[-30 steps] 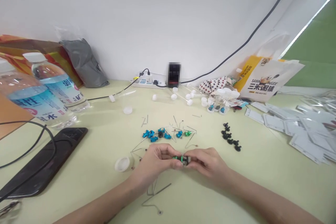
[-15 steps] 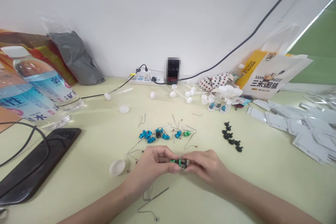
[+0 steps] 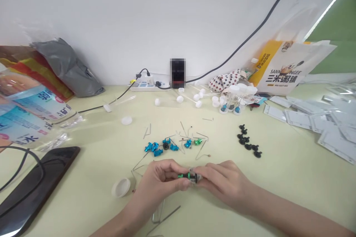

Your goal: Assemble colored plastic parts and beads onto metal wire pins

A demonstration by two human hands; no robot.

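Between my two hands is a small green and black part (image 3: 184, 176) with a clear piece round its right end. My left hand (image 3: 164, 181) pinches the green end between thumb and fingers. The fingers of my right hand (image 3: 222, 179) are closed on the clear end. Beyond them lie several blue metal parts (image 3: 158, 152), a green part (image 3: 198, 142), a black ring (image 3: 165, 146) and thin bent metal rods (image 3: 201, 149). Several black knobs (image 3: 248, 146) form a line to the right. A white cap (image 3: 121, 187) sits left of my left hand.
A dark phone-like slab (image 3: 39, 189) and bottles (image 3: 33, 118) are at the left. At the back are a power strip (image 3: 139, 85), white-capped tubes (image 3: 198, 103) and a paper bag (image 3: 292, 66). White cards (image 3: 336, 144) lie at the right.
The view has shifted a little. Both hands still hold the part, which appears slightly lower, and more of its black section and clear piece shows between the fingers.
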